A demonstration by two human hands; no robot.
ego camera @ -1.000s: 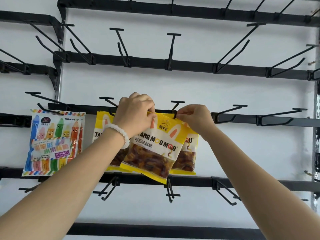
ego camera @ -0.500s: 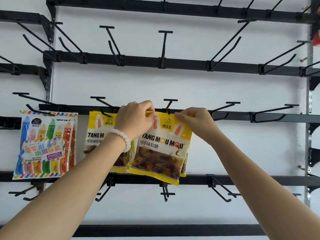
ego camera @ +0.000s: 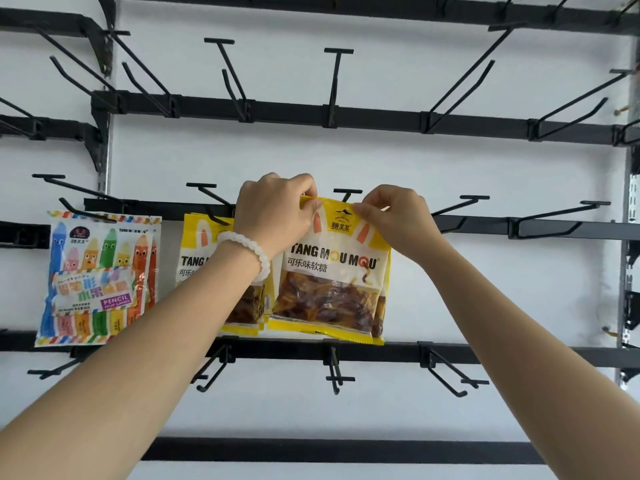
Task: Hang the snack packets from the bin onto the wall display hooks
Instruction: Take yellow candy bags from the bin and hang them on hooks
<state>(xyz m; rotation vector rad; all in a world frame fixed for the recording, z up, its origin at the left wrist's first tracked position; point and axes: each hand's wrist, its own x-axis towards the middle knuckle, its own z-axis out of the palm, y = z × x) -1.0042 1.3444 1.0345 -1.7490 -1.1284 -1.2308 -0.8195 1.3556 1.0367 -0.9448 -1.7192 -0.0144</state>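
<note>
A yellow snack packet printed TANG MOU MOU hangs upright at the middle hook of the third rail. My left hand, with a white bead bracelet on its wrist, pinches the packet's top left corner. My right hand pinches its top right corner. The top edge of the packet is level with the hook's tip; whether the hook passes through it is hidden. More yellow packets hang on the hook to the left, partly behind my left forearm. The bin is out of view.
Colourful pencil-candy packets hang at the far left of the same rail. Black rails with bare hooks run above, to the right and below. A metal upright stands at the right edge. The wall is white.
The packet has swung from tilted to upright and its top edge now sits at the middle hook. Both hands kept their grip on the top corners.
</note>
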